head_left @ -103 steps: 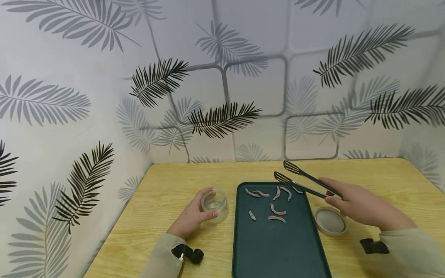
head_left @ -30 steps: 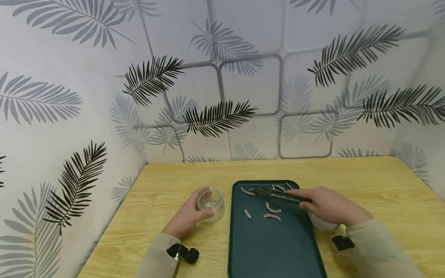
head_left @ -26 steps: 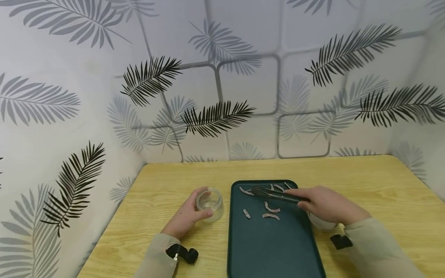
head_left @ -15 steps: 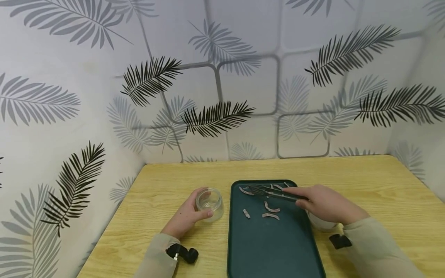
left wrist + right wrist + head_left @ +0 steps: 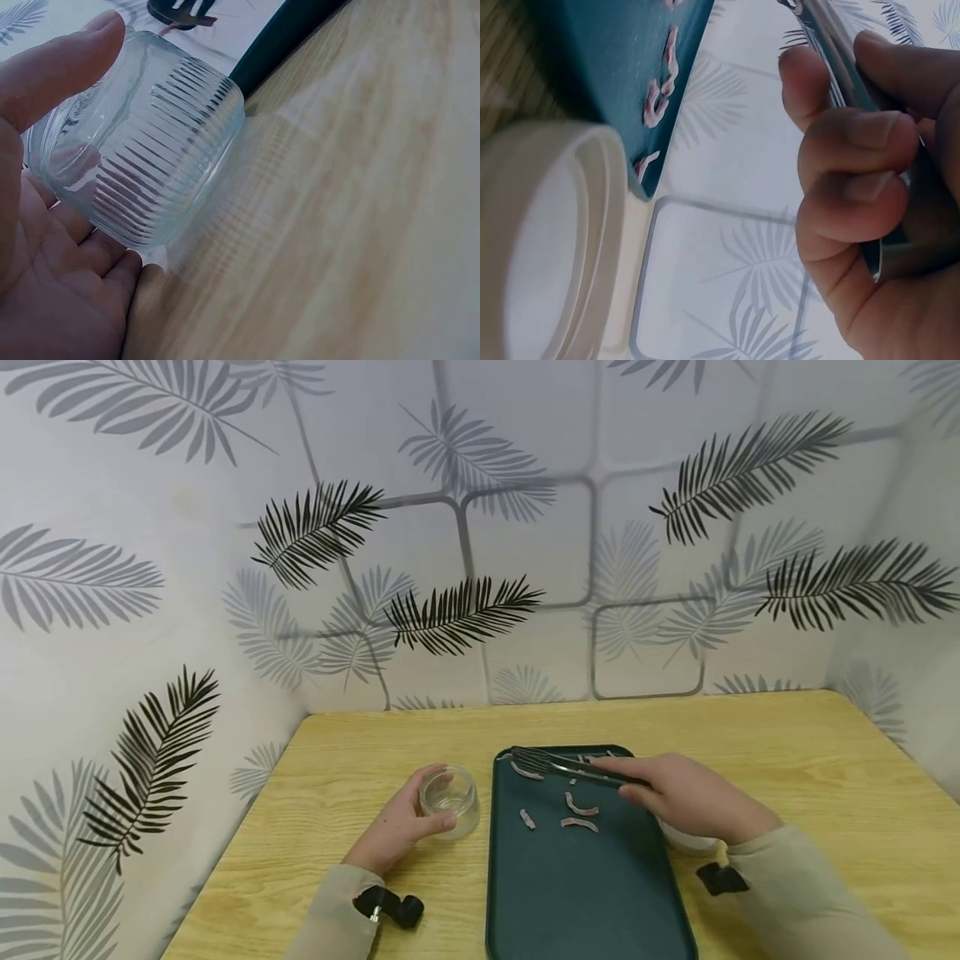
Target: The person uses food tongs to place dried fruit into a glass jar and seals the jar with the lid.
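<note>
Black-and-silver slotted tongs (image 5: pixel 573 768), right of centre in head view, over far end of dark green rectangular tray (image 5: pixel 585 893). Right hand (image 5: pixel 682 797): fingers curled round the handles. Small pinkish curved strips (image 5: pixel 580 824) on tray. Left hand (image 5: pixel 401 822), lower centre: thumb and fingers part-spread round clear ribbed glass jar (image 5: pixel 467 818), on pale wood tabletop (image 5: pixel 382 743).

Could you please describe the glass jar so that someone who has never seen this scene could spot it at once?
In the head view, find the dark green tray on the wooden table. Just left of it, the left hand grips the glass jar. Its clear, ribbed wall sets it apart from the pale round object beyond the tray's right edge.
</note>
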### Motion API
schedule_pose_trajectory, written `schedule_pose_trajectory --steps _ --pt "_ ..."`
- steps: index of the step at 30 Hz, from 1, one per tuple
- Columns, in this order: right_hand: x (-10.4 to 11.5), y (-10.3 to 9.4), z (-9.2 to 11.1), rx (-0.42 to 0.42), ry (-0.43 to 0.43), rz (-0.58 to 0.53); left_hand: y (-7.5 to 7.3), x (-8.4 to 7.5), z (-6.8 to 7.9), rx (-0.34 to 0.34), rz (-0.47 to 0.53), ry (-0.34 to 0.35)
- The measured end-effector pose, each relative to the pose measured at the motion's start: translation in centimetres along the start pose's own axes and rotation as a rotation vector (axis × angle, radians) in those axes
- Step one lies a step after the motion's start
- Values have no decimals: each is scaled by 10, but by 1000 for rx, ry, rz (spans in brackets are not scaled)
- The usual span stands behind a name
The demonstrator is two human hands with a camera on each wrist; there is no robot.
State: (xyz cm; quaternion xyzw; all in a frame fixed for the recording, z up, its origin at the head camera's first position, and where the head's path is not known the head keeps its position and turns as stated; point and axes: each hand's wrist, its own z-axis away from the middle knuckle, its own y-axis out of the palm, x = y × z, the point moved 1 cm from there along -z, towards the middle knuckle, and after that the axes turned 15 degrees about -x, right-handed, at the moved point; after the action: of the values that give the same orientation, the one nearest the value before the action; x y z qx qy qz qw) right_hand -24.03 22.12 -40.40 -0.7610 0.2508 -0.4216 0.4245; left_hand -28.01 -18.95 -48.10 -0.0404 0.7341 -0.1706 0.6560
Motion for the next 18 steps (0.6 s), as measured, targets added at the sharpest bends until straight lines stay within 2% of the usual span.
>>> schedule_pose_trajectory --steps 18 --pt "47 18 -6 -73 -101 -45 1 2 -1 11 0 4"
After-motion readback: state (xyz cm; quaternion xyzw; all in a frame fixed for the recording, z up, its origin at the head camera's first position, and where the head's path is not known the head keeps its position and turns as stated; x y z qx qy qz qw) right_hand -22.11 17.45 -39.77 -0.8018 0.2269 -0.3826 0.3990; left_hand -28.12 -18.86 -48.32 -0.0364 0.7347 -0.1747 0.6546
